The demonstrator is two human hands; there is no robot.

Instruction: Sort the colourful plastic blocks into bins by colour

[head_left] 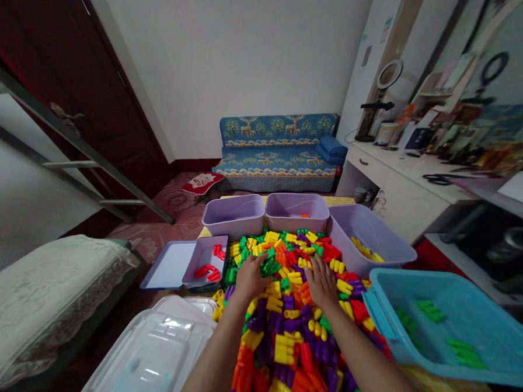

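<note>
Plastic blocks (284, 348) in mixed colours lie heaped over a yellow-covered table (343, 201), the left hand (250, 276) at some green ones, the right hand (322, 282) spread over the pile; whether either grips any, I cannot tell. Purple bins (234, 225) stand along the far edge; beyond, a blue deer-patterned sofa (277, 155) backs onto a white wall (245, 56).
</note>
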